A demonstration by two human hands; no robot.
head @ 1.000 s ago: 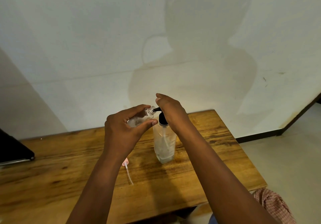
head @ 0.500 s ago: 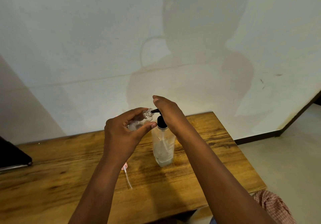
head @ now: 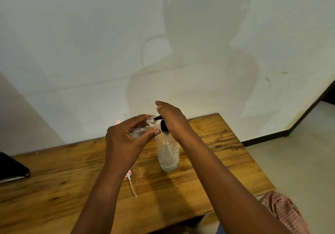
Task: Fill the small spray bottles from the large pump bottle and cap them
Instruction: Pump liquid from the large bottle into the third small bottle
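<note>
A large clear pump bottle (head: pixel 167 154) with a black pump head stands upright on the wooden table (head: pixel 54 188). My right hand (head: pixel 172 119) lies on top of the pump head, fingers nearly straight. My left hand (head: pixel 125 139) grips a small clear spray bottle (head: pixel 143 128), tilted, with its open neck held against the black pump nozzle (head: pixel 158 118). A pink spray cap with a thin white dip tube (head: pixel 130 183) lies on the table below my left wrist.
A dark flat object (head: pixel 10 168) lies at the table's left edge. A small pink thing (head: pixel 118 121) shows behind my left hand by the wall. Checked cloth (head: pixel 286 213) shows at the lower right, beyond the table's right edge.
Both hands and the bottles hold the same arrangement; the pump head under my right hand seems slightly lower. The view has shifted a little.
</note>
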